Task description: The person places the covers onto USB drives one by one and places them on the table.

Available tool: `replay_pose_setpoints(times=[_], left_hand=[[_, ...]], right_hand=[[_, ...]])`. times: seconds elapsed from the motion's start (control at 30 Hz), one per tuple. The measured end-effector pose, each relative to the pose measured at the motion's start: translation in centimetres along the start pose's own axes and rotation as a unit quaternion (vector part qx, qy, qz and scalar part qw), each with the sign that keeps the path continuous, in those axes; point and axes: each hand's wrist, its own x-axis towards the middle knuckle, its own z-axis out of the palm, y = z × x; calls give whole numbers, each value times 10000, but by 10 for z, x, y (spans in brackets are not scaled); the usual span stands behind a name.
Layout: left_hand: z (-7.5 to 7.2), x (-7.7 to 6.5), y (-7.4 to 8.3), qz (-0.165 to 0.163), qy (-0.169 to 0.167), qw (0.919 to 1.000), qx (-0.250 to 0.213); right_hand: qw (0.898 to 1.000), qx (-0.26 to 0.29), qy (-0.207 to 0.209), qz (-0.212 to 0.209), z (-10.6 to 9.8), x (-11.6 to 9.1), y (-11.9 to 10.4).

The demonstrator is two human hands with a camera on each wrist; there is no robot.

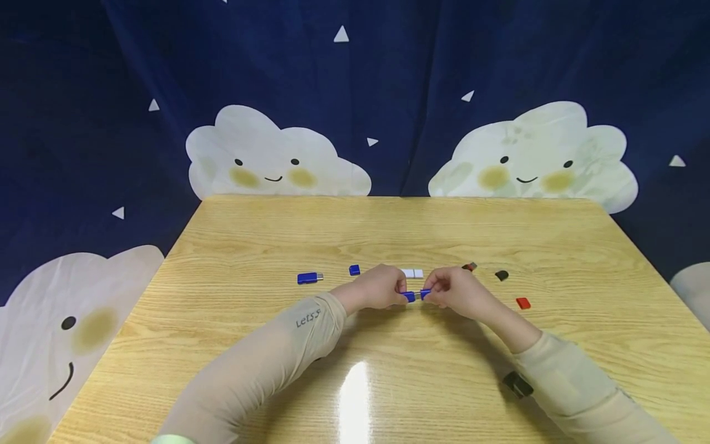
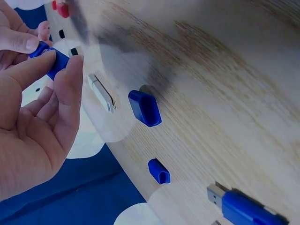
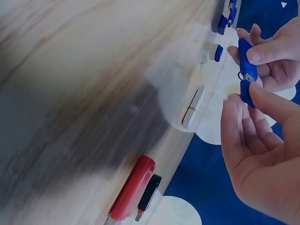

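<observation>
Over the middle of the table, my left hand (image 1: 383, 287) pinches the body of a blue USB stick (image 3: 247, 58) between thumb and fingers. My right hand (image 1: 457, 291) pinches a small blue cap (image 3: 247, 93) at the stick's connector end. A short stretch of the metal plug shows between cap and body, so the cap is not flush against it. Just behind the hands lies a white USB stick (image 1: 412, 273), partly hidden by the left hand in the head view.
To the left lie another blue USB stick (image 1: 307, 278) with its plug bare and a loose blue cap (image 1: 354, 270). On the right are a red and black USB stick (image 1: 470, 266), a black cap (image 1: 501, 275) and a red cap (image 1: 523, 303). A patterned curtain (image 1: 399, 92) hangs behind the table.
</observation>
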Motion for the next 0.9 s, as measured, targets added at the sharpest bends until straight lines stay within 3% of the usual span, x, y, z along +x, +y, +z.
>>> replay_pose_setpoints(times=[0.27, 0.43, 0.57, 0.77, 0.9], left_hand=[[1, 0, -1, 104, 79, 9999, -45], [1, 0, -1, 138, 105, 9997, -190], [1, 0, -1, 147, 111, 9993, -339], [2, -2, -2, 146, 181, 9971, -732], [0, -2, -6, -21, 203, 9891, -1461]], right_hand=[[10000, 14, -28, -55, 2, 0, 0], [9992, 195, -22, -356, 3, -2, -1], [9992, 280, -48, -263, 4, 0, -1], [9988, 443, -110, 162, 3, 2, 0], [9977, 641, -77, 213, 2, 1, -2]])
